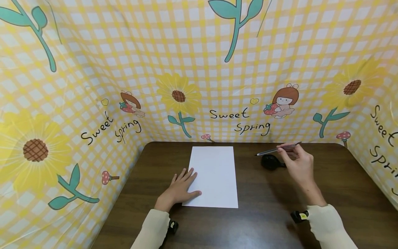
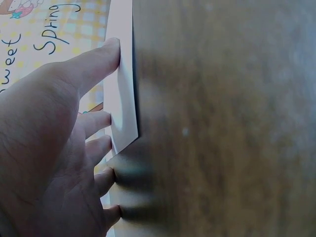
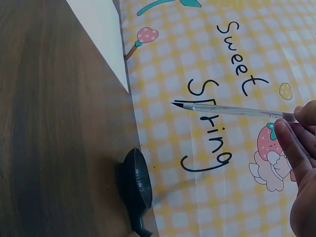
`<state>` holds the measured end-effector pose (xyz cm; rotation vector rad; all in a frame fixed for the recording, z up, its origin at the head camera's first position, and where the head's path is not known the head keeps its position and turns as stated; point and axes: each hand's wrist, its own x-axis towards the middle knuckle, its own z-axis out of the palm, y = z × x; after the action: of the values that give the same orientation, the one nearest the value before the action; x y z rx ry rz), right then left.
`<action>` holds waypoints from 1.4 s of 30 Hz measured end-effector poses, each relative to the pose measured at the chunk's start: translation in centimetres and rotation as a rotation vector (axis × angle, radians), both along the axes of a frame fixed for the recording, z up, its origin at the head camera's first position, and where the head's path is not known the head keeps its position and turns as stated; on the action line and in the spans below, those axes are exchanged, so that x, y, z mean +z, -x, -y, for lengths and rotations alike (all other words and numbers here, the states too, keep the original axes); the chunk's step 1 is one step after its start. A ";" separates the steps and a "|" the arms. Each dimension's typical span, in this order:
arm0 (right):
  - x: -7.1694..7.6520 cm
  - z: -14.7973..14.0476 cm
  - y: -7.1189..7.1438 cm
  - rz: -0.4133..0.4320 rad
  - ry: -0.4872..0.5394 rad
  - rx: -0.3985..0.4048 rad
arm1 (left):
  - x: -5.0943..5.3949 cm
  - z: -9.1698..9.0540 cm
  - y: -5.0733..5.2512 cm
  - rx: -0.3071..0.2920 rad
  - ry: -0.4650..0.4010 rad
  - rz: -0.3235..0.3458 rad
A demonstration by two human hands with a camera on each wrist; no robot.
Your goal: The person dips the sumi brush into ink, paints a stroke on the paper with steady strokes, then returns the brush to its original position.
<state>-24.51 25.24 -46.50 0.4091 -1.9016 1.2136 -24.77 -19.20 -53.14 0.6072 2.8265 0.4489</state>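
Note:
A white sheet of paper [image 1: 216,176] lies on the brown table. My left hand [image 1: 178,191] rests on its left side, fingers spread; in the left wrist view the thumb and some fingertips touch the paper [image 2: 123,113]. To the right, my right hand [image 1: 300,167] pinches a slim, clear-handled paintbrush [image 1: 268,151] above the table. Its dark pointed tip aims left, and the right wrist view shows the brush [image 3: 232,109] apart from everything but the fingers. Beneath it sits a small round black dish [image 1: 269,162] with a handle, partly behind the right hand; its contents cannot be made out.
A yellow checked cloth [image 1: 217,79] with sunflowers and lettering hangs as a wall around the back and sides of the table [image 1: 264,221]. Small black devices are strapped at both wrists, over light sleeves [image 1: 329,221].

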 end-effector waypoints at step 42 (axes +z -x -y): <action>0.1 5.2 1.0 0.027 0.041 0.082 | -0.7 0.1 0.3 0.019 0.000 -0.012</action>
<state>-25.54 20.00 -46.38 0.4547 -1.8958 1.3153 -25.08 -19.26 -53.83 0.5861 2.8459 0.4507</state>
